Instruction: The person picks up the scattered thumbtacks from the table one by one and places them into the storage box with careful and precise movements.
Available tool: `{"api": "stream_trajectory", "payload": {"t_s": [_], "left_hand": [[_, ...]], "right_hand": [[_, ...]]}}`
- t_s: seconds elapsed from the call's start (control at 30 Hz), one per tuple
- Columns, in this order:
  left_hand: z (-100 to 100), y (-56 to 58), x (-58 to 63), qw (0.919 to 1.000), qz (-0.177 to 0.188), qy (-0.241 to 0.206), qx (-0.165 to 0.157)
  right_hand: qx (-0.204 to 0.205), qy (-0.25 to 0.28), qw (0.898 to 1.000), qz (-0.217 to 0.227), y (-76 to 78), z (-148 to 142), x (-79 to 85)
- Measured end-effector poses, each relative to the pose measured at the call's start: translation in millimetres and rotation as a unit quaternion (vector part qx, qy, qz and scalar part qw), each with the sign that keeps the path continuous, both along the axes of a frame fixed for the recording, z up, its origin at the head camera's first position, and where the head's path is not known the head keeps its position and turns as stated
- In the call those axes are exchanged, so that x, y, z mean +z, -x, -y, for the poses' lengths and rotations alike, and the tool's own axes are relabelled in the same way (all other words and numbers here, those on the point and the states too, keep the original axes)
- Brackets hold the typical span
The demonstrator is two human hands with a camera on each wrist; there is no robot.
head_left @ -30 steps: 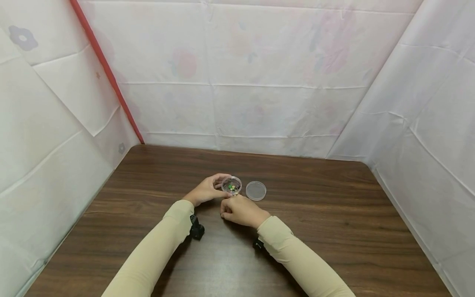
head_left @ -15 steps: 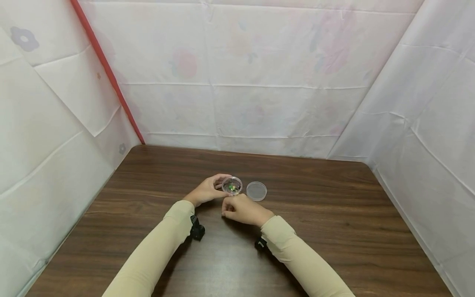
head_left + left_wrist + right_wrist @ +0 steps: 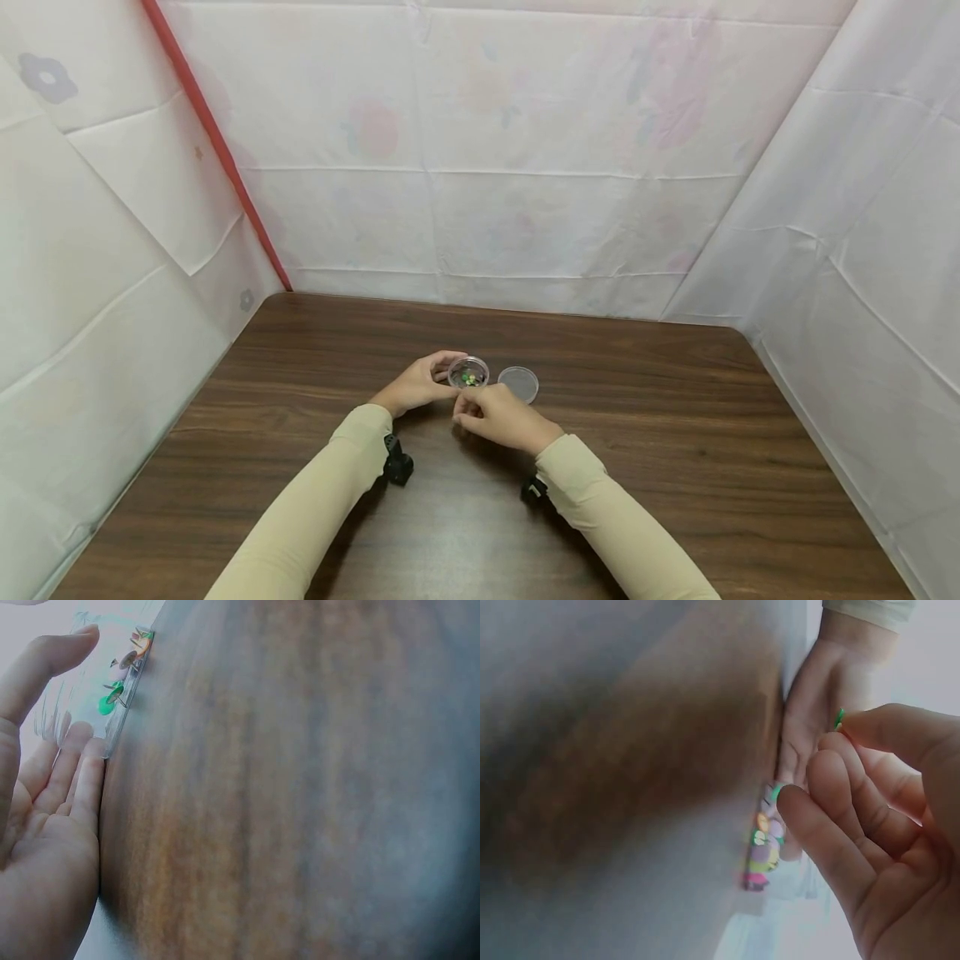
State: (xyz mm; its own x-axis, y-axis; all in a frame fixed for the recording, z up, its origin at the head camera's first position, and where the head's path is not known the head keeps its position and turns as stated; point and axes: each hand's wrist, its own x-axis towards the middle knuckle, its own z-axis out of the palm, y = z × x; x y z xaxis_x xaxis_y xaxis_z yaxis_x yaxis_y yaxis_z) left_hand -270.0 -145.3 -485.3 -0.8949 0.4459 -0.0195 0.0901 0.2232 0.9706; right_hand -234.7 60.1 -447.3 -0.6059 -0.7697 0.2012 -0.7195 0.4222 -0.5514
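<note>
My left hand [image 3: 416, 387] holds a clear round petri dish [image 3: 452, 385] by its side, thumb at the near edge and fingers at the far edge. Inside the dish lie several coloured thumbtacks [image 3: 468, 379]; in the left wrist view, green thumbtacks [image 3: 112, 697] and others show through the dish wall. Just in front of the dish is my right hand [image 3: 504, 417], its thumb near the fingertips. In the right wrist view it pinches a small green thumbtack [image 3: 839, 718], mostly hidden by the thumb.
A clear round lid [image 3: 519, 383] lies flat on the brown wooden table [image 3: 637, 400], right of the dish and close to the right hand. White patterned curtains [image 3: 480, 208] stand behind and at both sides of the table.
My right hand has shifted a little to the right and away from me, closer to the dish and the lid. The left hand and the dish have stayed in place.
</note>
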Motion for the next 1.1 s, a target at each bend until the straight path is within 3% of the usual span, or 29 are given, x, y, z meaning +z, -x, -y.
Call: {"api": "stream_trajectory", "payload": {"t_s": [0.33, 0.6, 0.9, 1.1], "left_hand": [[-1, 0.3, -4.3, 0.9996, -0.003, 0.017, 0.02], [-1, 1.6, -6.5, 0.9995, 0.007, 0.016, 0.027], [-2, 0.1, -4.3, 0.9994, 0.013, 0.011, 0.031], [-2, 0.2, -4.8, 0.9995, 0.014, 0.008, 0.026]], "right_hand": [[-0.099, 0.034, 0.993, -0.058, 9.7, -5, 14.3], [-0.13, 0.0, 0.986, -0.104, 20.9, -3, 15.2], [-0.15, -0.073, 0.984, -0.064, 33.2, 7, 13.5], [-0.161, -0.111, 0.979, -0.061, 37.1, 11, 11.5]]}}
